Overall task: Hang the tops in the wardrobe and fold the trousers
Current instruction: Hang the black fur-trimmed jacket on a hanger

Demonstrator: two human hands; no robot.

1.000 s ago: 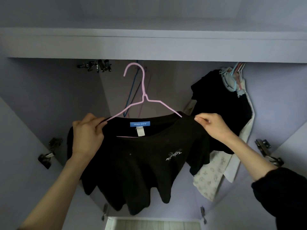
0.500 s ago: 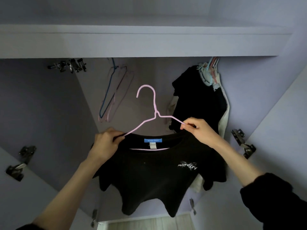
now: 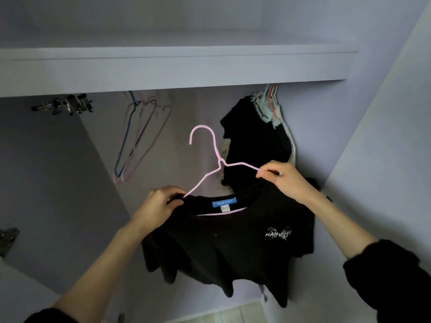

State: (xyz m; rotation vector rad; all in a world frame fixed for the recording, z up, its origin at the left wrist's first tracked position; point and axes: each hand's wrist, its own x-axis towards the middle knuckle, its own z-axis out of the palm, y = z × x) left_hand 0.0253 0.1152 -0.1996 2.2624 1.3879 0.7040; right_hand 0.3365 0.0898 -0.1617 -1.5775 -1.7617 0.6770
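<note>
Black top (image 3: 224,243) on pink hanger (image 3: 211,159) — left hand (image 3: 158,206) and right hand (image 3: 283,180) each pinching a shoulder — inside wardrobe (image 3: 177,68).

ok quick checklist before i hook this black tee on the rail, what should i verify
1. Grip: left hand and right hand each pinch a shoulder of the black tee on the pink hanger: ok.
2. Tee seated on hanger: both shoulders look covered, bar visible inside the collar: ok.
3. Hook free: it stands clear above the collar, nothing caught on it: ok.
4. Rail: hidden behind the shelf edge: cannot tell.
5. Free gap: open space between the empty hangers and the hung clothes: ok.
6. Hook on rail: hanger is well below the shelf: not ok.
</note>
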